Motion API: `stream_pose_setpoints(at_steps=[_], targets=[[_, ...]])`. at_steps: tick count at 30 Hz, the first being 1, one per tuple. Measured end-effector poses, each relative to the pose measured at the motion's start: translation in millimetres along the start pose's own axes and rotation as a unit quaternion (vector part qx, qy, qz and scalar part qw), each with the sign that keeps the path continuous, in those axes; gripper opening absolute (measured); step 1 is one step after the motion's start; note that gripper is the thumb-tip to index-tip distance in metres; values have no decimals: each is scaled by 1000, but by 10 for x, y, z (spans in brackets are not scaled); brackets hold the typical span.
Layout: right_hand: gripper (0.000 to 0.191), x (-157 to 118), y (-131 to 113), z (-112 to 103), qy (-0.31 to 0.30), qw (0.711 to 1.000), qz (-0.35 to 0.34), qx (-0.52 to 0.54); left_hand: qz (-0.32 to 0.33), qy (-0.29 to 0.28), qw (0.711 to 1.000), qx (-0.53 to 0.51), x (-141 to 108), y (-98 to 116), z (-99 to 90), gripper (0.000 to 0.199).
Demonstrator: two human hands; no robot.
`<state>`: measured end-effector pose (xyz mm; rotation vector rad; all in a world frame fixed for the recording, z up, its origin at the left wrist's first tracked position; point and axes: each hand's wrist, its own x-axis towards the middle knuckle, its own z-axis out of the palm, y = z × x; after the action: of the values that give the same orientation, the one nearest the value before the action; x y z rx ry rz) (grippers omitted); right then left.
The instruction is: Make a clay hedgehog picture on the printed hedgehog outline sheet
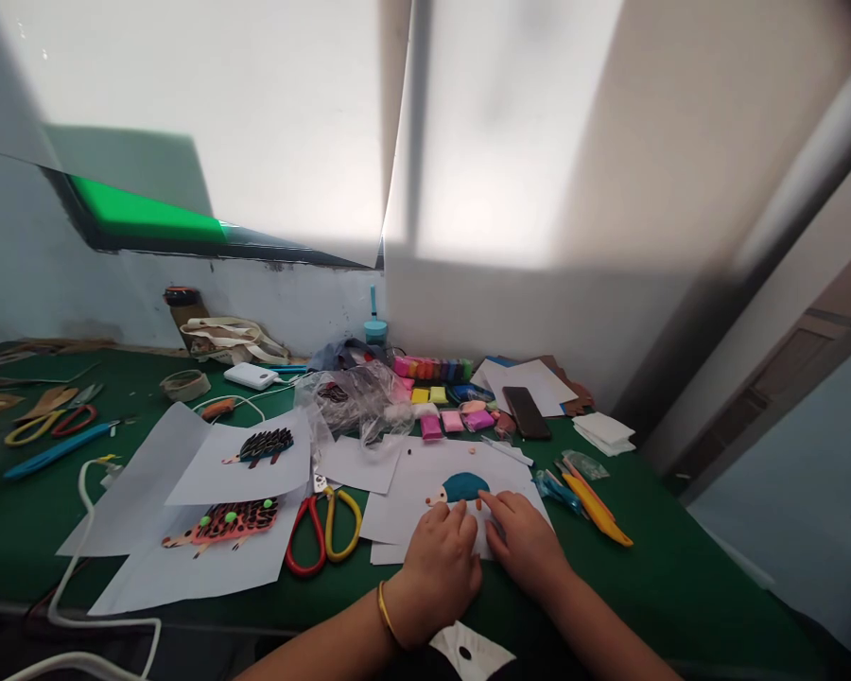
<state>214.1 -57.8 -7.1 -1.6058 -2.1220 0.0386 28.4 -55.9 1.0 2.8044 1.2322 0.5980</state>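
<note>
A flat clay hedgehog (466, 488) with a blue body and a pale face pointing left lies on white paper (390, 515). My left hand (440, 563), with a gold bangle at the wrist, has its fingers bent together just below the figure's head. Whatever is under those fingertips is hidden. My right hand (529, 539) is open, the index finger stretched to the body's right end and the thumb apart. Between the hands a small brown clay piece (478, 505) shows under the body. Tiny clay bits lie higher on the sheet.
Red-and-yellow scissors (324, 530) lie left of my left hand. Further left are sheets bearing a pink hedgehog (237, 525) and a dark-spined one (266, 445). Clay packets (452, 421), a phone (527, 412) and yellow tools (596, 511) lie behind and to the right.
</note>
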Motion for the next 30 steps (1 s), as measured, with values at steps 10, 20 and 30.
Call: stream_pose_setpoints(at_steps=[10,20,30], targets=[[30,38,-110,-68,-49,998,-47,7,-1,-3,998,-65,5,-36,-87,45],[34,42,-110,-70,-60,997,-52,6,12,-6,997,-78,-17,-101,-122,43],[35,33,-150,-90,-71,995,-70,-11,4,-6,1000,-13,-49,-137,-75,24]])
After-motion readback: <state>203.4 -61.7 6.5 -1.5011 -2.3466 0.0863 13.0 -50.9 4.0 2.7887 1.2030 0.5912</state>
